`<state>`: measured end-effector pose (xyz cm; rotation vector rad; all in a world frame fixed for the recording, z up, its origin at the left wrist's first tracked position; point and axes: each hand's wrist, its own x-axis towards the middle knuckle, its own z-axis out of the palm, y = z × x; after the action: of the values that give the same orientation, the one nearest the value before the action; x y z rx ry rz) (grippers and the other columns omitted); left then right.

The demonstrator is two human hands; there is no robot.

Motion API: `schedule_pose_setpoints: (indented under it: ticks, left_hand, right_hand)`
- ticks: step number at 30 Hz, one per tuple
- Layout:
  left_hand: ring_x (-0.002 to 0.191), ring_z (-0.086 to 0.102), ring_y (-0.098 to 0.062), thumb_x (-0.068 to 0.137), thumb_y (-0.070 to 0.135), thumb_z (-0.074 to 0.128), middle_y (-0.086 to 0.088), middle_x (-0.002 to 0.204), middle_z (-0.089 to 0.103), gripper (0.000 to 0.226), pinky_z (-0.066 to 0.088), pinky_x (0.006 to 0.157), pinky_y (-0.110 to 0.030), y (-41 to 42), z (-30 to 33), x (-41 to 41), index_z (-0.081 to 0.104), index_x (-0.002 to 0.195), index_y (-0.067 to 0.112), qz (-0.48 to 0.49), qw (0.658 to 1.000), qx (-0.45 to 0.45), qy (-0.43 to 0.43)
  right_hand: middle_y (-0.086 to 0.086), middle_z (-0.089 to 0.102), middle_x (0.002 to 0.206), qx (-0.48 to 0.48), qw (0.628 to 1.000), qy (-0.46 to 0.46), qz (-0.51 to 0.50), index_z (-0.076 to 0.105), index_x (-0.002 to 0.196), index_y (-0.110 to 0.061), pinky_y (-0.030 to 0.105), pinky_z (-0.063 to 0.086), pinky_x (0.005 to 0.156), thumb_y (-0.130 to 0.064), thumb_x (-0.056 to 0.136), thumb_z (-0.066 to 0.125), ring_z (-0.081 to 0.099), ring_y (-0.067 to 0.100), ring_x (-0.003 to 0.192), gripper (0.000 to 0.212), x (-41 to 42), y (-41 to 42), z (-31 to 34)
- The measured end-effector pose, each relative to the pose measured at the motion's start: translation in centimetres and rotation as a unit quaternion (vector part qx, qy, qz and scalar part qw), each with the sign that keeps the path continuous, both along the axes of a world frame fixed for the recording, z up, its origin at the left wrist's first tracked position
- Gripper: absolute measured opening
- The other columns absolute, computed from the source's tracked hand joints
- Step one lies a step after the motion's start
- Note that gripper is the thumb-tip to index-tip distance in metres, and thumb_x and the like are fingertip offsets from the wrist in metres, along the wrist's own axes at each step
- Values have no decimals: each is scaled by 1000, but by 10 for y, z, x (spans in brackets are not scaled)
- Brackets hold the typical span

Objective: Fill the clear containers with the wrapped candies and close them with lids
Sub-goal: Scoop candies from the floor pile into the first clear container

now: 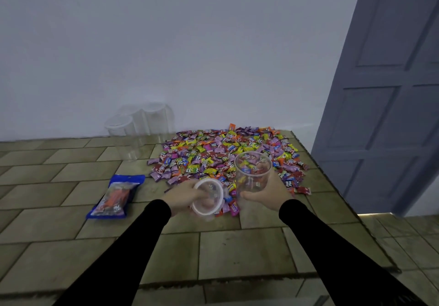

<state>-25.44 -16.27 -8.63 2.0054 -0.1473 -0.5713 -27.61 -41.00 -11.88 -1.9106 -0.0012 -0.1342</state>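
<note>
Right hand: my right hand held a clear container upright, its fingers curled round the bottom part. A few candies seemed to lie inside, but the cup was see-through and the pile showed behind it, so I could not be sure.
Left hand: my left hand held a second clear cup tipped on its side, mouth toward me, fingers wrapped round it. It sat at 9 o'clock from the upright cup, very near it.
Candies: the big pile of wrapped candies lay on the worktop at 12 o'clock from my hands.
Spare cups: more clear cups stood at 10 o'clock, by the wall.
Bag: a blue candy bag lay flat at 9 o'clock.
Lids: I saw none.
How to do it well: I thought it best to keep the right cup straight, set the other down, and scoop candies in handfuls.
Edges and room: the worktop's edge ran close at 3 o'clock, beside the pile and a door. The open room was at 6 and 8 o'clock.
</note>
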Motion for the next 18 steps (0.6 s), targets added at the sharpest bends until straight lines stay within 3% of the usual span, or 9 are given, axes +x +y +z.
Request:
schedule_pose_setpoints:
  ticks: [3, 6, 9, 11, 14, 18]
  left_hand:
    - [52, 63, -13, 87, 24, 71, 0, 69, 64, 12, 49, 50, -22, 6, -6, 4, 72, 89, 13, -52, 992, 116, -26]
    - [75, 64, -21, 81, 30, 77, 2, 80, 65, 12, 49, 66, -26, 6, -15, 10, 66, 81, 26, -119, 966, 219, -66]
    - [101, 55, -17, 78, 31, 80, 3, 115, 58, 42, 44, 85, -29, 3, -23, 10, 57, 112, 23, -161, 936, 303, -81]
    - [109, 53, -18, 78, 33, 79, 2, 125, 54, 54, 43, 91, -30, 1, -27, 10, 53, 124, 21, -159, 924, 332, -103]
    - [104, 60, -20, 79, 40, 75, 0, 116, 64, 45, 50, 88, -33, -5, -28, 7, 63, 116, 18, -170, 879, 418, -155]
    - [95, 64, -21, 79, 42, 72, -2, 105, 67, 37, 55, 83, -36, -15, -32, 3, 67, 107, 18, -158, 834, 492, -193]
  right_hand:
    - [-14, 58, 112, -3, 1000, 7, -1, 40, 129, -24, 14, 46, 80, -16, 62, 90, 58, 3, 103, 83, -2, 1, 0]
    - [-8, 61, 115, -10, 1000, 17, -6, 42, 128, -22, 18, 49, 84, -17, 59, 90, 60, 9, 106, 85, -2, 1, -2]
    - [-6, 61, 114, -16, 999, 29, -13, 41, 123, -25, 26, 48, 88, -19, 59, 91, 60, 12, 106, 82, -1, 0, -3]
    - [-7, 62, 111, -15, 999, 34, -14, 42, 122, -25, 30, 50, 90, -18, 58, 91, 60, 13, 104, 80, -1, -1, -3]
    - [-5, 62, 114, -21, 999, 46, -15, 42, 124, -23, 37, 51, 95, -25, 53, 92, 61, 14, 106, 87, -2, -1, -3]
    - [-7, 61, 114, -30, 998, 59, -14, 42, 122, -23, 25, 50, 86, -26, 56, 92, 60, 10, 105, 83, -4, -2, 0]
